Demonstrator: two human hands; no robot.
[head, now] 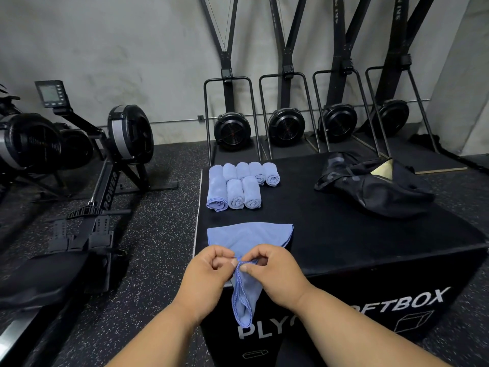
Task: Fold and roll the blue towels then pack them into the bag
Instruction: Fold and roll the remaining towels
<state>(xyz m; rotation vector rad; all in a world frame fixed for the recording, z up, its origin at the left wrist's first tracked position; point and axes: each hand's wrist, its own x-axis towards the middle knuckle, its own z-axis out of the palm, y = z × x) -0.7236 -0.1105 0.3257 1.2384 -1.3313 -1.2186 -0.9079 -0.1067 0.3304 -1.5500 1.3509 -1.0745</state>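
Black plyo box before me, white lettering on its front. Rowing machine on speckled floor to my left. Four ski trainers against grey wall behind.

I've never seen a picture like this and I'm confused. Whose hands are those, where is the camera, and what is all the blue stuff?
There is just one picture, taken by a camera worn on a person's head, looking forward and down. That is why you see two arms reaching out from the bottom. The left hand and right hand each pinch the edge of a blue towel with their fingers. Part of it lies on a big black box; part hangs over the front. Farther back on the box lie seven rolled towels, side by side. To the right sits a black bag, open at the top. Around the box stands gym equipment, like the rowing machine on the left.
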